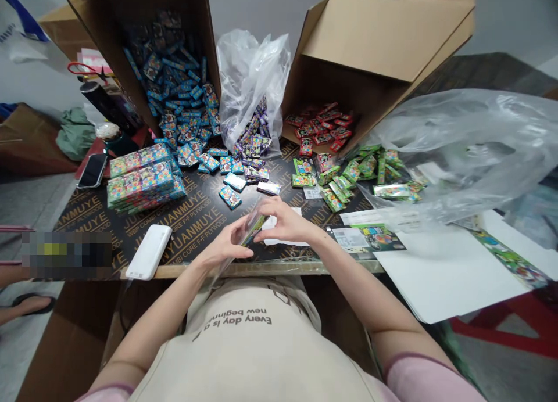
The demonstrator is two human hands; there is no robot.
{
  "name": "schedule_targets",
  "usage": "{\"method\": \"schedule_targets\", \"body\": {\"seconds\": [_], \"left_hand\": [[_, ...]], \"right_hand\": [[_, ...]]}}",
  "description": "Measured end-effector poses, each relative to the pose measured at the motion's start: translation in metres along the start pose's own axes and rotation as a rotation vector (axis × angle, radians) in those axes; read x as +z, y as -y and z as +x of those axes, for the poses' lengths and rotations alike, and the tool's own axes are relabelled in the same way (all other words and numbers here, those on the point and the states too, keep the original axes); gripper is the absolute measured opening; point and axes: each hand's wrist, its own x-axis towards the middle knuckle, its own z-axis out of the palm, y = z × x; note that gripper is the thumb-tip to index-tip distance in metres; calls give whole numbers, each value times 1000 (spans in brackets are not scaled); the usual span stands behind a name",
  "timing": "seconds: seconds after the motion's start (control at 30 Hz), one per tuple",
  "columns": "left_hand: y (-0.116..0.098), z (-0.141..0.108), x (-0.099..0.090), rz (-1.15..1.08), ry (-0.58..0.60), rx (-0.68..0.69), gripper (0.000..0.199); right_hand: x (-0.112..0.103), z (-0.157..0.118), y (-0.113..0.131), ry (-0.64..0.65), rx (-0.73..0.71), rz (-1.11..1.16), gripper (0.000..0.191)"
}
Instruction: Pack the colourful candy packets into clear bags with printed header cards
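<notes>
Near the table's front edge, both hands hold a transparent plastic sleeve (256,221) with a colourful, partly green packet in it. My left hand (224,245) is closed around its lower left side, thumb toward me. On the other side, the curled fingers of my right hand (283,221) grip the sleeve's upper right part. Fingers hide much of the contents. Just beyond the hands lie a blue small box (229,197) and a pale-faced small box (268,187). White paper (288,237) lies partly beneath my right hand.
Behind stand a carton (209,36) of blue boxes, a plastic bag (255,71) of purple ones and a carton (361,36) of red ones. Green boxes (337,193) lie right, near white sheets (436,274). At left are stacked packs (142,181) and a white power bank (149,252).
</notes>
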Motion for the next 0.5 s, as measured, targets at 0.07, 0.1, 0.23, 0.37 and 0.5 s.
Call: {"method": "schedule_targets", "body": {"seconds": [0.07, 0.1, 0.23, 0.37, 0.5], "left_hand": [[2, 0, -1, 21, -52, -11, 74], [3, 0, -2, 51, -80, -35, 65], [5, 1, -1, 140, -195, -88, 32], [1, 3, -1, 61, -313, -65, 31], [-3, 3, -5, 69, -337, -102, 36]], "right_hand": [[-1, 1, 0, 72, 29, -70, 35], [-1, 3, -1, 82, 48, -76, 38], [3, 6, -8, 27, 107, 111, 53], [18, 3, -18, -425, 174, 308, 59], [39, -1, -26, -538, 371, 621, 57]]}}
